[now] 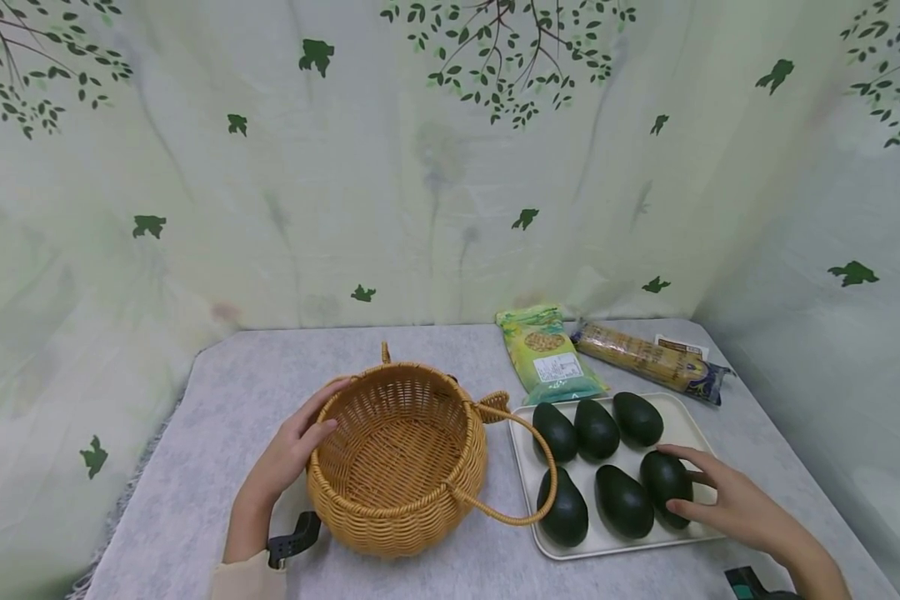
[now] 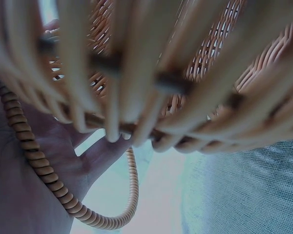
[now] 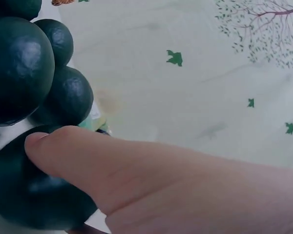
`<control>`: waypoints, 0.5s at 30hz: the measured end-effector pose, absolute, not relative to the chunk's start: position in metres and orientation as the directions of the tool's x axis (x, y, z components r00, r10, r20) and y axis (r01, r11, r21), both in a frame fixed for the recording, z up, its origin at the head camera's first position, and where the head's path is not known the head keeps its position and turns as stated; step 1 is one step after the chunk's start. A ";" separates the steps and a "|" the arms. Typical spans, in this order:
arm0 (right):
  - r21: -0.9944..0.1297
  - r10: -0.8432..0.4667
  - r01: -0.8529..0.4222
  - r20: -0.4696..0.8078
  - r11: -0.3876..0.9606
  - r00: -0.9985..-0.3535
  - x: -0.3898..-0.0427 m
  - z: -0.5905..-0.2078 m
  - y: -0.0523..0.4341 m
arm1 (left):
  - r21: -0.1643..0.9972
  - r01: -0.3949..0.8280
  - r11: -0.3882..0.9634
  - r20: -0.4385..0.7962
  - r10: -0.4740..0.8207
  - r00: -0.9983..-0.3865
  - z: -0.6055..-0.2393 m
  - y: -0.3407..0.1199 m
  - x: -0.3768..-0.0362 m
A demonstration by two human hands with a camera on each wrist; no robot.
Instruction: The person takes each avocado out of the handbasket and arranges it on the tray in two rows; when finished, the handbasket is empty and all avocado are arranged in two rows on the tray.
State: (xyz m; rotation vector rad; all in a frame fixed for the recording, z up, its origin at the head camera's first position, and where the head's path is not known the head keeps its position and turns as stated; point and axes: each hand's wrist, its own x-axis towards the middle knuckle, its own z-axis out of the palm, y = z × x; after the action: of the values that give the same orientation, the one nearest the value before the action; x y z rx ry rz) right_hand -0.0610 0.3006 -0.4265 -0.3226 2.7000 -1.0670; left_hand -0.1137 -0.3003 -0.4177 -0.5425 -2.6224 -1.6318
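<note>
A round wicker basket (image 1: 399, 533) stands left of the middle with nothing inside it. My left hand (image 1: 288, 454) holds its left rim, thumb over the edge. Close up in the left wrist view, the basket's woven wall (image 2: 136, 73) covers much of that hand, and a coiled wicker handle (image 2: 44, 170) crosses the palm. On a white tray (image 1: 525, 479) lie several dark green avocados (image 1: 624, 502). My right hand (image 1: 735, 500) has thumb and fingers around the avocado (image 1: 667, 483) at the tray's right side. The right wrist view shows the thumb pressed on this avocado (image 3: 44, 195).
Behind the tray lies a green and yellow packet (image 1: 543, 354). A long clear-wrapped package (image 1: 645, 357) is beside it at the back right. The basket's other handle (image 1: 551, 467) reaches over the tray's left edge. A leaf-patterned cloth wall (image 1: 435, 250) closes off the grey-covered table (image 1: 255, 367).
</note>
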 end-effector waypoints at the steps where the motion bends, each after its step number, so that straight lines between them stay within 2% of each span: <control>1: -0.694 -0.282 -0.118 -0.127 0.710 -0.951 -0.061 -0.426 0.301 | 0.869 0.292 0.399 0.184 0.287 -0.940 -0.418 -0.300 -0.114; 9: -0.703 -0.305 -0.145 -0.107 0.696 -0.946 -0.060 -0.422 0.303 | 0.873 0.286 0.395 0.179 0.287 -0.941 -0.418 -0.300 -0.114; 15: -0.685 -0.289 -0.119 -0.140 0.719 -0.947 -0.060 -0.419 0.303 | 0.875 0.288 0.390 0.181 0.288 -0.940 -0.418 -0.300 -0.113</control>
State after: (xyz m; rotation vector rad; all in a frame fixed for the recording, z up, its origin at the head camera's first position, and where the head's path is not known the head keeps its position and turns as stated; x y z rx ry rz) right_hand -0.0601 0.3030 -0.4187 -0.3242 2.6878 -1.0460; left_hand -0.1134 -0.3005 -0.4185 -0.5423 -2.6185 -1.6484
